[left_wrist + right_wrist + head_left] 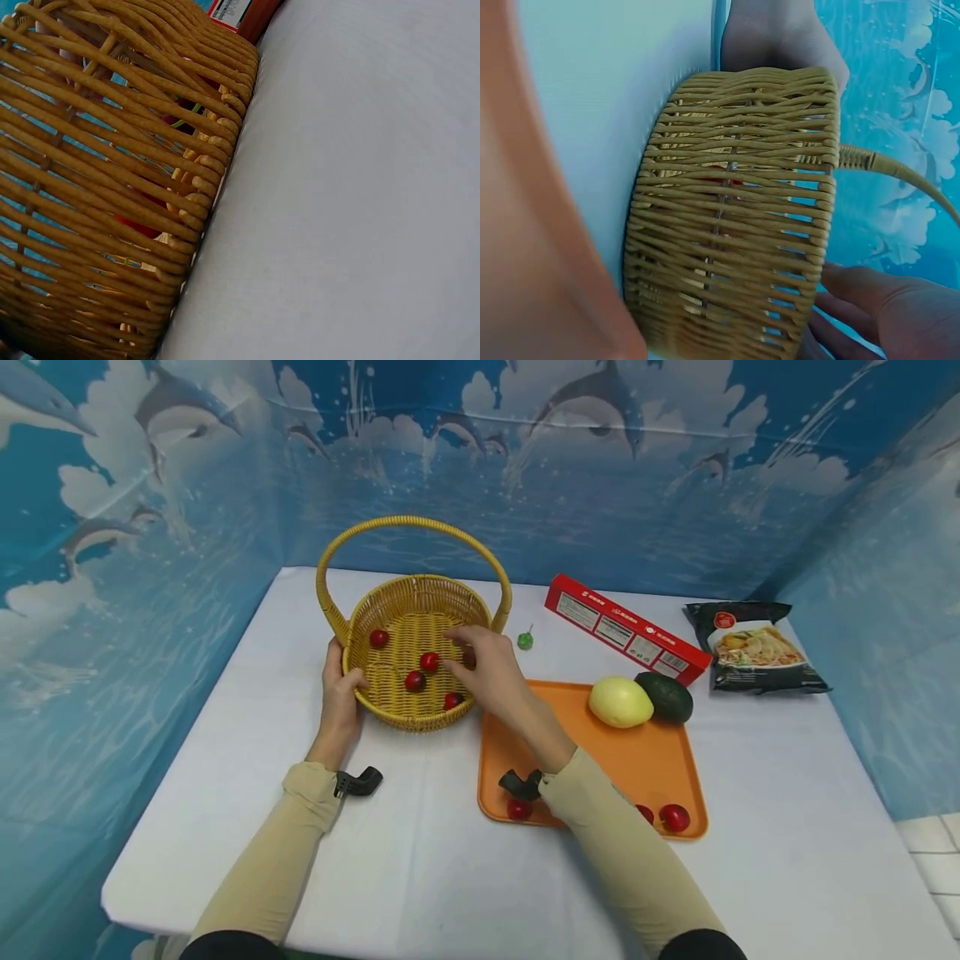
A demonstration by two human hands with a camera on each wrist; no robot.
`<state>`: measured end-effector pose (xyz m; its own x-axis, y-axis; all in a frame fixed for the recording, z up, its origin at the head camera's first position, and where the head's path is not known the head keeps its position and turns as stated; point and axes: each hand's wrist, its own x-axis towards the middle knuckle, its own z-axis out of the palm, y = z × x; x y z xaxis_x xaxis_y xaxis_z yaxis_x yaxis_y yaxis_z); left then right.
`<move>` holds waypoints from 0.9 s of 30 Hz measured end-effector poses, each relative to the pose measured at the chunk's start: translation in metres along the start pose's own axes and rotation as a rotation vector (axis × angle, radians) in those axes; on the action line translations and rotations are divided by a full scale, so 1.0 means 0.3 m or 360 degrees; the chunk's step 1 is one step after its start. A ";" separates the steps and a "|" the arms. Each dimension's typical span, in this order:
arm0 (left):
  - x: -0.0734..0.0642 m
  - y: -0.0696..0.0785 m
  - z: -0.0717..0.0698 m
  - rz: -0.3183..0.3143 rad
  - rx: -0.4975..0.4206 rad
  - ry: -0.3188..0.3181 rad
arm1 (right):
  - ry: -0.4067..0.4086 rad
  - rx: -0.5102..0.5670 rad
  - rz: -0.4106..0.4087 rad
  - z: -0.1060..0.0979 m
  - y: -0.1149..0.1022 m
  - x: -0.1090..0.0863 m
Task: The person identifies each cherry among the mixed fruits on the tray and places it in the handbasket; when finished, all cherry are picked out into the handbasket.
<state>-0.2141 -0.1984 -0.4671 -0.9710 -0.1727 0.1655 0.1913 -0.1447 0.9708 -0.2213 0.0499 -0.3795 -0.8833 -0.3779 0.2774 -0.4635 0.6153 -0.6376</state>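
A yellow wicker basket [417,720] with a tall hoop handle stands on the white table. Several small, red, cherry-like fruits [415,682] lie inside it. My left hand [341,702] grips its left rim, thumb over the edge. Over the right side of the basket reaches my right hand [491,668], thumb and fingers apart. One dark red fruit [468,657] shows in the gap between them, seemingly lying in the basket by the wall. In the right wrist view, the basket side hides the right fingertips. Red fruit [142,221] shows through the weave in the left wrist view.
Beside the basket, an orange tray [600,760] holds a yellow fruit [620,702], a dark green avocado [666,697] and red fruits [674,817]. Behind lie a red box [626,628], a black food packet [757,647] and a small green item [525,640].
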 end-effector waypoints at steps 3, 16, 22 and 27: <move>0.005 0.002 -0.001 0.0001 -0.0010 -0.0001 | 0.0041 0.0001 -0.0045 -0.023 0.002 -0.031; 0.000 0.005 -0.002 -0.0004 -0.0039 0.0001 | 0.0049 0.0137 0.0021 -0.160 0.004 -0.198; -0.002 0.003 -0.002 -0.0002 -0.0031 0.0003 | -0.0012 0.0113 0.0109 -0.196 0.008 -0.271; -0.002 -0.004 0.000 -0.0003 -0.0003 -0.0003 | -0.0033 0.0105 0.0189 -0.207 0.016 -0.326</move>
<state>-0.2136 -0.1982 -0.4684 -0.9716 -0.1704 0.1643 0.1899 -0.1466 0.9708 -0.1414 0.1328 -0.3652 -0.9297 -0.3196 0.1829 -0.3496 0.6102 -0.7110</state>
